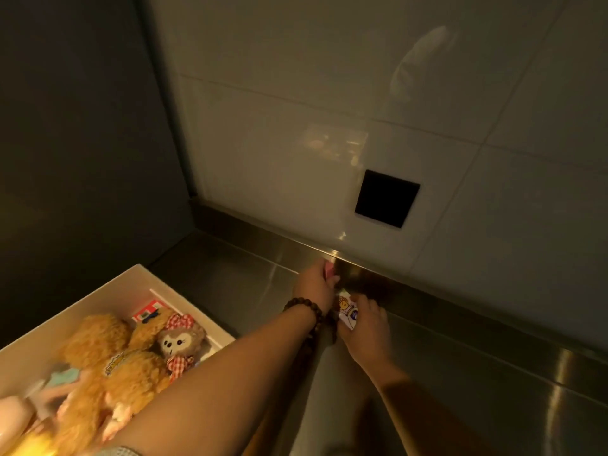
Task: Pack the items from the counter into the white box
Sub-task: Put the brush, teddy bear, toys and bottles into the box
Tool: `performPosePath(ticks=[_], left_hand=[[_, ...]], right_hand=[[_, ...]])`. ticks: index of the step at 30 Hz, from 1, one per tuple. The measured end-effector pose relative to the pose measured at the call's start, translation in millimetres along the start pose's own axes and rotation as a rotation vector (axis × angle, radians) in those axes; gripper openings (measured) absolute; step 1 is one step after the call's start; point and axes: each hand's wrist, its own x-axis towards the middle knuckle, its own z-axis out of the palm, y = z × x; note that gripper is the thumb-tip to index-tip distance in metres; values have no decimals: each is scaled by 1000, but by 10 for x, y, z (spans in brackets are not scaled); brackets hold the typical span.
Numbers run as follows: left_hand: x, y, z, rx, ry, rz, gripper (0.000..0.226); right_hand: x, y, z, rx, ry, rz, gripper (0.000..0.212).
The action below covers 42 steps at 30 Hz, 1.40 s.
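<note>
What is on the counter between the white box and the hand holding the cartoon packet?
In the head view, the left forearm with its bead bracelet crosses between the white box and the right hand gripping the packet; beneath it, bare steel counter.

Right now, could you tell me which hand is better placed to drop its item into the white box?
Left, probably. The left hand, holding a pink item, is nearer the white box; the right hand grips a printed packet farther away.

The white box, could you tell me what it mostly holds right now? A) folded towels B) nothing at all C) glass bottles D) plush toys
D: the white box at the lower left holds fuzzy tan plush toys, one with a red gingham bow, while both hands work on the steel counter to its right.
</note>
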Motion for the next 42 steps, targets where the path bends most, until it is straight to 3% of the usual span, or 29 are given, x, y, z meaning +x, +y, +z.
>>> performPosePath(ticks=[2, 7, 16, 23, 29, 37, 42], left_hand=[[-73, 175, -259, -1, 26, 64, 4], [-295, 543, -1229, 96, 83, 242, 16], [-949, 238, -2641, 235, 136, 168, 25], [-1288, -378, -2499, 335, -36, 153, 25], [-1280, -705, -2211, 319, -1, 127, 22], [-1218, -845, -1923, 468, 70, 134, 23], [-1157, -877, -1946, 483, -7, 132, 21]], right_hand=[[-54, -132, -106, 25, 14, -29, 58], [-181, -710, -447, 105, 59, -160, 53], [-636, -1694, -771, 277, 16, -295, 46], [-860, -1951, -768, 221, 2, -293, 51], [-906, -2028, -777, 218, -11, -283, 52], [-922, -1934, -757, 207, -25, -266, 51], [-933, -1950, -730, 228, -60, -276, 51]])
